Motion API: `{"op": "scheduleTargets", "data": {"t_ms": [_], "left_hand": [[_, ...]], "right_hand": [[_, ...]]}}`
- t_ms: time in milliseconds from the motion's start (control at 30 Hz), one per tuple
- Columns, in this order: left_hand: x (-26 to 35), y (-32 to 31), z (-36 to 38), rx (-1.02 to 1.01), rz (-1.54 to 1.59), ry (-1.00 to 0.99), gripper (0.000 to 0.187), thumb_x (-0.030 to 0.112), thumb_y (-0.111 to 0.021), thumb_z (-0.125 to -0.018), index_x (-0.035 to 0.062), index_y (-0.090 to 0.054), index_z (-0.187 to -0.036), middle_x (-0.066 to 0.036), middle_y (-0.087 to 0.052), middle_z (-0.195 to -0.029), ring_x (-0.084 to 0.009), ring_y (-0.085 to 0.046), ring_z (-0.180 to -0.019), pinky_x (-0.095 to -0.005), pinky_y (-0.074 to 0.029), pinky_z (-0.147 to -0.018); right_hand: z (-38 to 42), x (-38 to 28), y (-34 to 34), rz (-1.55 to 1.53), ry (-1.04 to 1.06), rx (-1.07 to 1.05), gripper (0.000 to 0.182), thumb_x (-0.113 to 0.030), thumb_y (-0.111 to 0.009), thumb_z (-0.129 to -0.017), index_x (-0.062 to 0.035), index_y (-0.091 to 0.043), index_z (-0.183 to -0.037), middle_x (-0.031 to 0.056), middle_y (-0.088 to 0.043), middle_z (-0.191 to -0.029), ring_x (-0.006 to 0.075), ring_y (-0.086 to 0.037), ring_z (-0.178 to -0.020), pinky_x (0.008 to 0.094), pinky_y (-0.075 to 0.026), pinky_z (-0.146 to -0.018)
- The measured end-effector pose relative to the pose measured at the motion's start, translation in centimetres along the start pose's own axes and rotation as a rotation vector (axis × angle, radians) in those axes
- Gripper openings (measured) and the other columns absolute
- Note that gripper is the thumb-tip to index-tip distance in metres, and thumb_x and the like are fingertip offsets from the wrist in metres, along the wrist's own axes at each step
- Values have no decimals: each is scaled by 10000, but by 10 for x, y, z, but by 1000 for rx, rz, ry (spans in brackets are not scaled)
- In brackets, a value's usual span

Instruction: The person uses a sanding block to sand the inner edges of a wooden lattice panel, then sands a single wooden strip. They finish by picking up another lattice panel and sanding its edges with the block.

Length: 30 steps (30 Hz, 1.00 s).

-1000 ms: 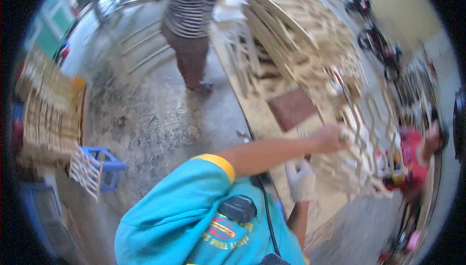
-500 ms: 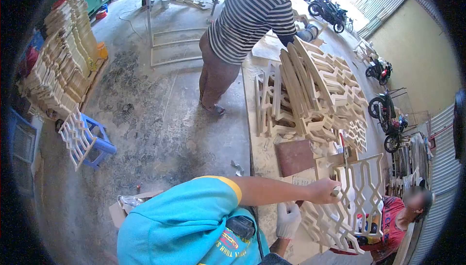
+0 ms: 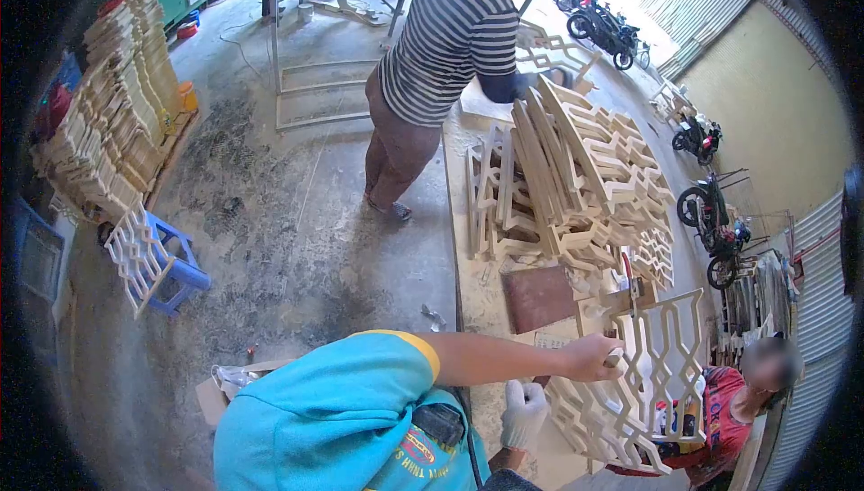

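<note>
My left hand (image 3: 589,359), bare, reaches out over the worktable with its fingers wrapped round a small pale piece (image 3: 615,357), whose kind I cannot make out. It is right beside an openwork wooden lattice panel (image 3: 661,356) that stands raised. Below it, a second wooden lattice (image 3: 607,423) lies slanted across the table edge. My right hand (image 3: 524,414) wears a white glove and is closer to my body, fingers curled. Something small and dark shows at its fingertips, too hidden to name.
A pile of wooden lattice panels (image 3: 576,176) and a brown board (image 3: 537,297) lie on the worktable (image 3: 481,297). A co-worker in stripes (image 3: 450,41) leans over the pile; another in red (image 3: 724,419) is opposite. A blue stool (image 3: 180,266) and stacked panels (image 3: 126,95) stand left.
The view has shifted slightly left. The striped co-worker's arms have moved, and a lattice panel now shows more clearly near their hands. My hands keep almost the same pose.
</note>
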<state>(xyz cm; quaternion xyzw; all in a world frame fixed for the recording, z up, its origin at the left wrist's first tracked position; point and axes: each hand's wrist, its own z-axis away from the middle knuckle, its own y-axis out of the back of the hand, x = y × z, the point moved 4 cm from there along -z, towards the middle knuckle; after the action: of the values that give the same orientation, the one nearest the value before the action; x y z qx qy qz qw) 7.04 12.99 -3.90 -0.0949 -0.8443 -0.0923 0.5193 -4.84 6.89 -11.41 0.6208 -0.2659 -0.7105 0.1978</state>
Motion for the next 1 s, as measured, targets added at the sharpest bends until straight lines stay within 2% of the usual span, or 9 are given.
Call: {"op": "scheduleTargets", "data": {"t_ms": [133,233,333,433,533,767,867,967,1000], "left_hand": [[0,-2,0,23,9,-26,332,284,-707,-803,1,-547,-870,-216,-610,-733,-398,-613,-722,-446,-475,-647],[2,-1,3,27,29,-27,335,286,-710,-802,1,-549,-871,-216,-605,-726,-408,-602,-717,-452,-472,-647],[4,2,4,17,28,-15,340,294,-705,-804,0,-550,-874,-222,-606,-733,-416,-600,-724,-458,-472,-656],[2,-1,4,1,19,-7,352,306,-699,-807,-4,-550,-881,-229,-607,-743,-418,-601,-728,-465,-471,-664],[1,0,3,-6,48,-24,361,315,-694,-808,-6,-548,-887,-233,-605,-746,-415,-601,-722,-467,-468,-662],[4,1,3,-13,24,-24,347,294,-697,-800,-4,-560,-912,-228,-617,-741,-394,-617,-719,-453,-480,-658],[2,-1,4,-12,3,-17,331,279,-698,-800,4,-574,-934,-224,-624,-741,-392,-619,-716,-444,-484,-662],[-7,-7,3,-3,22,-39,313,268,-693,-805,12,-586,-949,-217,-632,-751,-393,-621,-717,-442,-484,-667],[-8,-6,2,-4,35,-48,307,265,-691,-807,15,-589,-952,-214,-636,-755,-393,-622,-719,-442,-484,-669]], "right_hand": [[1,2,-6,78,219,63,323,-187,-683,-817,0,-488,-641,20,-496,-575,95,-435,-549,306,-388,-520],[-3,-5,-2,17,115,-50,328,-189,-691,-816,1,-488,-641,25,-495,-574,101,-432,-558,307,-392,-532],[-1,-6,2,59,134,77,319,-175,-688,-814,8,-492,-642,26,-488,-572,103,-428,-558,313,-385,-526],[-6,3,8,79,142,-23,304,-161,-678,-814,11,-494,-643,28,-479,-569,106,-427,-557,321,-379,-521],[-4,-11,18,15,55,27,317,-196,-694,-800,13,-504,-657,67,-526,-582,136,-454,-559,337,-410,-553],[3,-6,-6,198,197,83,343,-224,-705,-800,7,-500,-653,139,-487,-563,181,-455,-531,381,-425,-562],[1,-4,-16,165,206,5,356,-224,-706,-801,-1,-480,-641,107,-475,-550,160,-448,-536,363,-414,-555],[-2,-10,-2,-63,21,-125,372,-230,-694,-820,11,-474,-641,58,-447,-568,126,-433,-571,346,-399,-553],[-5,-6,-2,-55,52,-114,373,-233,-694,-821,11,-479,-640,61,-453,-567,127,-437,-572,347,-402,-556]]}}
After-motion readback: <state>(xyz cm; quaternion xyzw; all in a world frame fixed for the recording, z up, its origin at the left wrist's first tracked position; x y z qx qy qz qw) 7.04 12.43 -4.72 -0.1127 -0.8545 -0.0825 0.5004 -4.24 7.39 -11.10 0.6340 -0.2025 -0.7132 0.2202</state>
